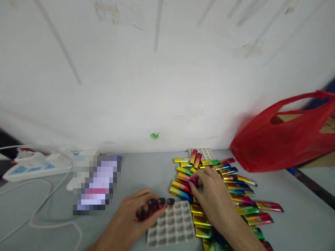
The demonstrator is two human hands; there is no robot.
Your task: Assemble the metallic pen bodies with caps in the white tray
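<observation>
A white grid tray (180, 221) with rows of small pockets lies in front of me. At its far left corner, several small black-topped pieces (161, 202) with dark red lower parts stand in a row. My left hand (137, 214) is closed around the leftmost of them, its thumb by the tray's edge; how many it grips is partly hidden. To the right spreads a pile of shiny flat sticks (258, 219) in gold, red, green and blue. My right hand (210, 190) reaches over this pile, thumb and forefinger pinching the magenta end of one stick (193, 181).
A second white tray (208, 152) sits by the wall behind the pile. At the right stands a red bag (277, 139). On the left are a power strip (39, 167) with plugs, a white cable (52, 225) and a blurred phone (98, 184).
</observation>
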